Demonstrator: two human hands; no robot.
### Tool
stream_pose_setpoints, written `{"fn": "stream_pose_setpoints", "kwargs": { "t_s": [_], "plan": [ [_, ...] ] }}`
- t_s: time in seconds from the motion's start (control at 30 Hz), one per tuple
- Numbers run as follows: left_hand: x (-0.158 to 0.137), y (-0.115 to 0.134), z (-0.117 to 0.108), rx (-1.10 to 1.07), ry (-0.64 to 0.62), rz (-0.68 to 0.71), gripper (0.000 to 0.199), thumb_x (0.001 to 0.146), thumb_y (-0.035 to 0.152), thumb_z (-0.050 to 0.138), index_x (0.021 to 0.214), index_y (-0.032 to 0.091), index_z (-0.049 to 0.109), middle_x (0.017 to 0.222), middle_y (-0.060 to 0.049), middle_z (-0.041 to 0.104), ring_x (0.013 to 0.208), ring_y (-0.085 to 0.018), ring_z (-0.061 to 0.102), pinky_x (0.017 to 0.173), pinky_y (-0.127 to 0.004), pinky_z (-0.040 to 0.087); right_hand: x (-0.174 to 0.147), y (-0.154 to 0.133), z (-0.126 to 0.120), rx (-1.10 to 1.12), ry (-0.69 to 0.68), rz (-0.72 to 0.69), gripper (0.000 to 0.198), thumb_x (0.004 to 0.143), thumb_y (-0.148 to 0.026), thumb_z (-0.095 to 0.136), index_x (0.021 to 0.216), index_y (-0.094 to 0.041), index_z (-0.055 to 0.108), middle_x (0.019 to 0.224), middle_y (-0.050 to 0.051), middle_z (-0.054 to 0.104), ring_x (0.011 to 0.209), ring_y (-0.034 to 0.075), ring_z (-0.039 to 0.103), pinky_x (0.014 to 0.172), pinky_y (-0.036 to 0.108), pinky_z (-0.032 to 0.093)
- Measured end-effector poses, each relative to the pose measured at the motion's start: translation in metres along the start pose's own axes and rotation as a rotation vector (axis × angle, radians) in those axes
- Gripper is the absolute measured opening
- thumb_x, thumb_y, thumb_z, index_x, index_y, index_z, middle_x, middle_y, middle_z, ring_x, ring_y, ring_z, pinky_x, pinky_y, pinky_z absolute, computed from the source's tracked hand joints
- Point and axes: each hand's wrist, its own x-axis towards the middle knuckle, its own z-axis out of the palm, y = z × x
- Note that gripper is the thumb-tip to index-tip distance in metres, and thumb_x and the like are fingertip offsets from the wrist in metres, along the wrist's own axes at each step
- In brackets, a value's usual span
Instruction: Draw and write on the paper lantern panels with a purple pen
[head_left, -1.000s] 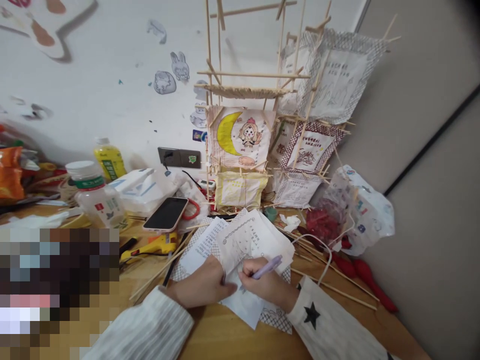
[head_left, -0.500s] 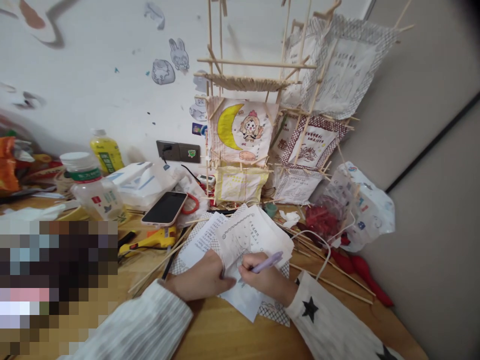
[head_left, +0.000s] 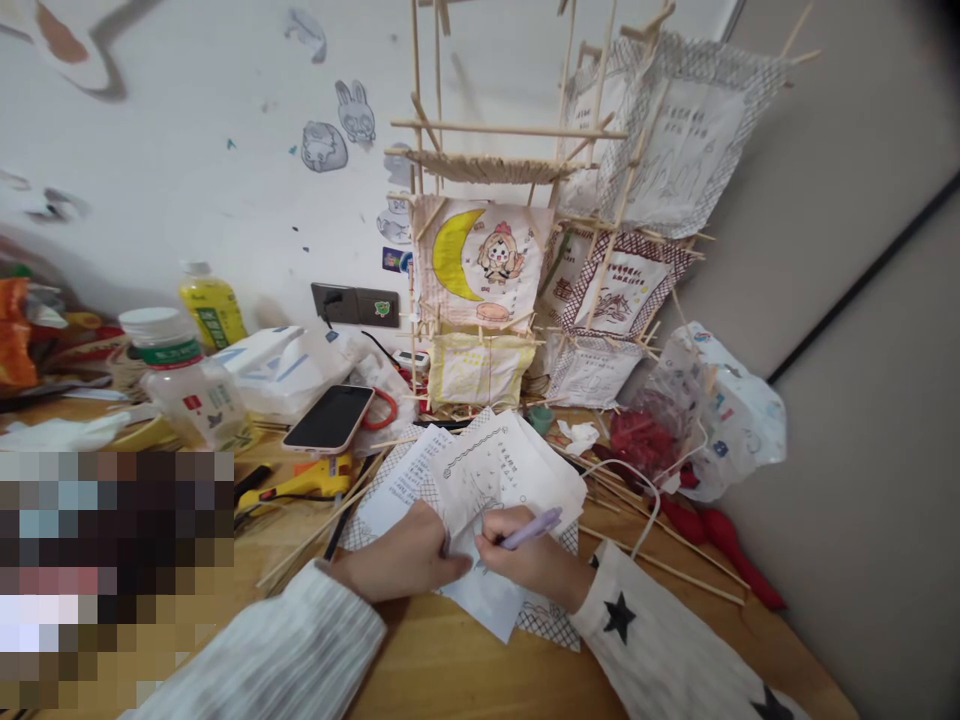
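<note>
In my right hand (head_left: 521,555) is a light purple pen (head_left: 532,528), gripped between closed fingers, its tip low over a drawn sheet of paper (head_left: 491,460). This sheet bears line art and handwritten characters. My left hand (head_left: 412,555) is closed at the sheet's lower left edge, thumb pointing right; its other fingers are mostly hidden. Under and around the sheet lie more papers, among them a page of handwriting (head_left: 401,480) and one with a crosshatched border (head_left: 555,622).
Behind the papers stands a wooden stick frame (head_left: 510,130) hung with drawn panels. A phone (head_left: 328,418), a yellow glue gun (head_left: 304,485) and a bottle (head_left: 187,390) are left. Sticks (head_left: 675,565), a white cord (head_left: 652,490) and plastic bags (head_left: 739,420) are right.
The pen and my right hand have shifted very slightly left over the sheet. My left hand stays in place.
</note>
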Motion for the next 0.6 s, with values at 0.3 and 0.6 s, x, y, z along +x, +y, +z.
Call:
{"fn": "stream_pose_setpoints", "kwargs": {
  "t_s": [0.3, 0.6],
  "plan": [
    [-0.0001, 0.0002, 0.0007, 0.010, -0.014, -0.020, 0.053, 0.069, 0.016, 0.058, 0.122, 0.021, 0.052, 0.127, -0.005, 0.054, 0.118, -0.028, 0.044, 0.102, -0.039, 0.030, 0.0001, 0.0022, 0.0005, 0.010, 0.004, 0.020, 0.028, 0.072, -0.010, 0.049, 0.052, -0.018, 0.031, 0.051, -0.007, 0.034, 0.049, 0.007, 0.033, 0.046, 0.020, 0.024],
    [0.0009, 0.0031, -0.0013, 0.010, -0.004, -0.002, 0.058, 0.069, 0.017, 0.058, 0.126, 0.022, 0.048, 0.128, -0.004, 0.054, 0.120, -0.028, 0.042, 0.102, -0.038, 0.030, -0.0002, 0.0014, 0.0001, -0.019, 0.001, 0.012, 0.028, 0.071, -0.011, 0.048, 0.052, -0.019, 0.030, 0.050, -0.007, 0.033, 0.048, 0.007, 0.031, 0.044, 0.020, 0.023]
  ]
}}
